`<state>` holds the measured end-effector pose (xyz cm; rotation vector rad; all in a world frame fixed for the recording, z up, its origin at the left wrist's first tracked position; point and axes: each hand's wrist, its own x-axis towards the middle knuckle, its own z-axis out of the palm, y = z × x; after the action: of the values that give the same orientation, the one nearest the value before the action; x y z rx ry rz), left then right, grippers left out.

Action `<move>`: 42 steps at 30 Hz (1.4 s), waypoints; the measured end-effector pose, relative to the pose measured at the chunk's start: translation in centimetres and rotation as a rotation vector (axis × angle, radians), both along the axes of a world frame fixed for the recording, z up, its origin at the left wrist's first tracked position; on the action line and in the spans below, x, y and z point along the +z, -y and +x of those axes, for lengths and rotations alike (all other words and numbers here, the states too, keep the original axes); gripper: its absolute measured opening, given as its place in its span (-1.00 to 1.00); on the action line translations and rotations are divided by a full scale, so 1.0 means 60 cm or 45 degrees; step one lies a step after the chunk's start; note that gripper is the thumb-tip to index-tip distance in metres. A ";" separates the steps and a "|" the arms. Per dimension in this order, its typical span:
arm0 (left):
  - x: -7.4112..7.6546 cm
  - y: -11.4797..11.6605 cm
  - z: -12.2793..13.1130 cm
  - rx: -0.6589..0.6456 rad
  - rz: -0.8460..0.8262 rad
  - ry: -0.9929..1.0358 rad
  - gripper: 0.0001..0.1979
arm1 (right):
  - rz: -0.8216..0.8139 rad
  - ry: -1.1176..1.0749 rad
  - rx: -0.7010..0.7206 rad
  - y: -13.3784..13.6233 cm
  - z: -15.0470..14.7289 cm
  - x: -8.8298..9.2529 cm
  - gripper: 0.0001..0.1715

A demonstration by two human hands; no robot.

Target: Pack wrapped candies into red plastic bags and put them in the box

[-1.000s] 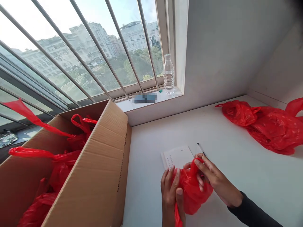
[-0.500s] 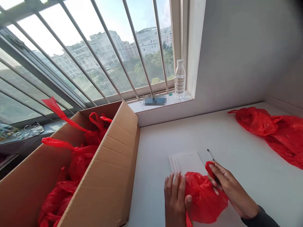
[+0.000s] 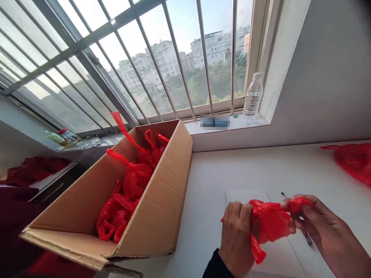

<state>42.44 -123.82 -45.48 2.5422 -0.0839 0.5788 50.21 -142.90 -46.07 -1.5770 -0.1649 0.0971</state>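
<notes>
A red plastic bag (image 3: 274, 223) is stretched between my two hands above the white table. My left hand (image 3: 237, 233) is closed round its left part, and a loose end hangs below the fingers. My right hand (image 3: 321, 220) pinches the bag's other end, to the right. Beneath them lies a white notebook (image 3: 246, 195), partly covered by the hands and the bag. A pen (image 3: 306, 237) rests on the table, partly hidden behind my right hand.
To the left stands an open cardboard box (image 3: 158, 200) with several knotted red bags (image 3: 136, 179) in it. More red plastic (image 3: 352, 160) lies at the table's right. A water bottle (image 3: 253, 98) stands on the windowsill (image 3: 199, 128) before a barred window.
My left hand, flat beside the bag before, has closed on it. Both hands have lifted and stretched the bag out. The view has turned left, showing more of the box.
</notes>
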 end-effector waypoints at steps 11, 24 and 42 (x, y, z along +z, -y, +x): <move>-0.163 -0.008 0.046 -0.020 0.080 -0.159 -0.36 | -0.726 0.651 0.296 -0.070 0.029 -0.151 -0.53; -0.058 -0.038 0.021 0.162 -0.072 -0.157 -0.53 | 0.014 -0.018 0.078 -0.045 0.035 -0.064 -0.71; -0.053 0.006 0.008 -0.212 0.010 -0.275 -0.59 | 0.348 -0.476 -0.003 0.005 0.000 -0.044 -0.54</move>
<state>42.91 -124.16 -48.66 2.5571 -0.2183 0.2388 50.20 -143.22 -48.68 -1.2620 0.1132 0.3502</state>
